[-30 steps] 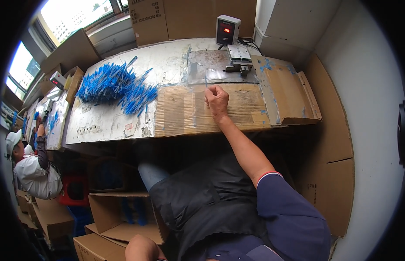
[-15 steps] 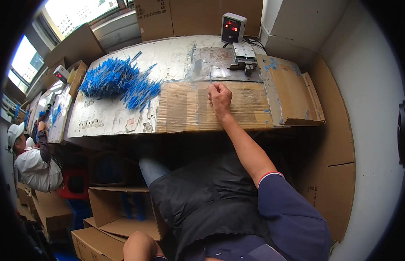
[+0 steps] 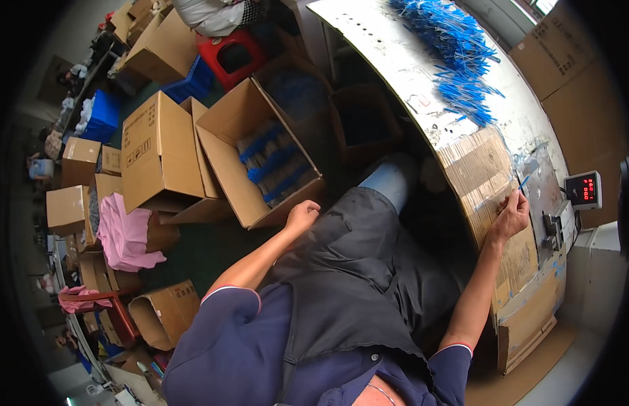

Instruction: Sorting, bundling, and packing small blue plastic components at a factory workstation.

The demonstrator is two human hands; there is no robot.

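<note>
My right hand (image 3: pixel 510 215) rests with curled fingers on the cardboard sheet (image 3: pixel 473 169) that covers the near end of the metal table (image 3: pixel 395 61). A short blue strip (image 3: pixel 524 181) shows just past its fingertips; I cannot tell if the hand holds it. My left hand (image 3: pixel 302 216) hangs beside my lap in a loose fist with nothing visible in it. It is close to the corner of an open cardboard box (image 3: pixel 223 152) on the floor holding bundles of blue strips (image 3: pixel 274 159). A loose pile of blue strips (image 3: pixel 456 47) lies farther along the table.
A small device with a red digit display (image 3: pixel 584 189) stands beyond my right hand. Several cardboard boxes (image 3: pixel 155 152), a red stool (image 3: pixel 233 54), a blue crate (image 3: pixel 101 115) and pink cloth (image 3: pixel 125 237) crowd the floor on my left.
My view has swung left and down toward the floor boxes. My left hand has come into sight beside the open box. My right hand stays on the cardboard sheet.
</note>
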